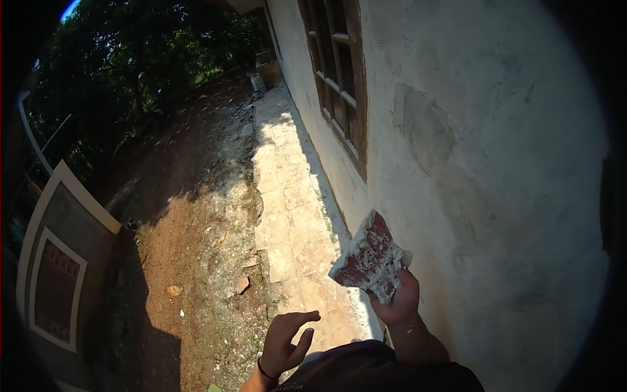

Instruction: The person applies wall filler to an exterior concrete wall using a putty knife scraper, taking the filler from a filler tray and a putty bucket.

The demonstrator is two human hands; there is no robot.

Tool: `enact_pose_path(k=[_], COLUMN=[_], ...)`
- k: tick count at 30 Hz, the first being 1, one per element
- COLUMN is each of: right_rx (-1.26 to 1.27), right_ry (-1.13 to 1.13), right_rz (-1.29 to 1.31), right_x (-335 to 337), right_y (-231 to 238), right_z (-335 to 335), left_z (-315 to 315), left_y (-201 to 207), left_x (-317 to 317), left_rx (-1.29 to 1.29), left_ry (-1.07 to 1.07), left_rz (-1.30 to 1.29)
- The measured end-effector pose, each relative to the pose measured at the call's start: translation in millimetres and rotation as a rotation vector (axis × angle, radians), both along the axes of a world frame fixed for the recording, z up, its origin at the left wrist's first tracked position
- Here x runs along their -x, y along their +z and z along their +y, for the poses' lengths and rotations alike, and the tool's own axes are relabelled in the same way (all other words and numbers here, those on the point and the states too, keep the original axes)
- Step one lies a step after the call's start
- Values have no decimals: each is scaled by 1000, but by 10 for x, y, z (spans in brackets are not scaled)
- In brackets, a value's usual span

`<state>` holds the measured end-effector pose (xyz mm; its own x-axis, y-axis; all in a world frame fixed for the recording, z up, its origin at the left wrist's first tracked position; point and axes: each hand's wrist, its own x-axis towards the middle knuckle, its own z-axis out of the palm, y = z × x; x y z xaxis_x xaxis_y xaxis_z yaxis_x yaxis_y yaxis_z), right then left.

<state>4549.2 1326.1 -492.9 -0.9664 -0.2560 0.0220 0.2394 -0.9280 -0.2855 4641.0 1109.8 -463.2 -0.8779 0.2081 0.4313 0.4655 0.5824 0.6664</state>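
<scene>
My right hand grips the lower edge of a flat, dark red piece with uneven edges. Whitish, plaster-like material cakes its surface and rim; its exact kind I cannot make out. The piece is tilted up in front of the pale plastered wall; whether it touches the wall I cannot tell. My left hand, with a dark band at the wrist, hangs over the paved walkway with thumb and index finger apart and holds nothing.
A wooden-framed window is set in the wall ahead. The sunlit tiled walkway runs along the wall's foot. Left of it lies bare ground with stones and a broken reddish chunk. A grey structure with a white-framed opening stands far left.
</scene>
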Motion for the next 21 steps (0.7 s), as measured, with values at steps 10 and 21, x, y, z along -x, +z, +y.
enact_pose_path(k=[10, 21], right_rx=[-21, -36], right_ry=[31, -170], right_rz=[47, 16], right_x=[2626, 5327], right_y=[53, 93], right_z=[-1058, -2179], left_z=[-1197, -2529], left_y=[-204, 245], left_x=[2436, 6060], left_rx=[-186, 0], left_ry=[200, -154], left_rz=[-111, 52])
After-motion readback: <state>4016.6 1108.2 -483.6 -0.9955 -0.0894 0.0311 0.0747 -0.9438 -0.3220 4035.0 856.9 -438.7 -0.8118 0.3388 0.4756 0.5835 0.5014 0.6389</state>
